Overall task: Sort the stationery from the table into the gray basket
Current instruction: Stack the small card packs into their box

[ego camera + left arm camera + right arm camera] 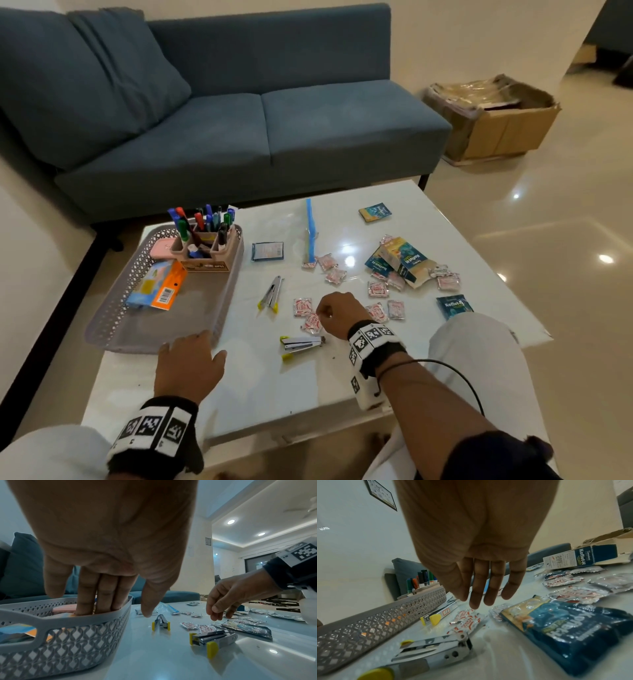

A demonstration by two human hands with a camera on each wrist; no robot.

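Observation:
The gray basket (113, 329) stands on the left of the white table and holds a marker holder (205, 246), an orange box (161, 289) and a pink eraser (162, 246). My left hand (190, 353) rests on the basket's near right corner, its straight fingers (102, 595) just inside the rim (68, 620) and the thumb outside. Two metal staplers with yellow ends lie on the table: one (303, 343) just below my right hand, the other (271, 294) beside the basket. My right hand (334, 313) hovers over the sachets with relaxed fingers (481, 588) and holds nothing.
Red-and-white foil sachets (376, 289) lie scattered around my right hand. Koflet boxes (400, 260), a blue packet (454, 305), a blue-edged zip bag (310, 229) and a small blue pack (268, 251) lie further out. A blue sofa (239, 120) stands behind the table, a cardboard box (496, 120) on the floor.

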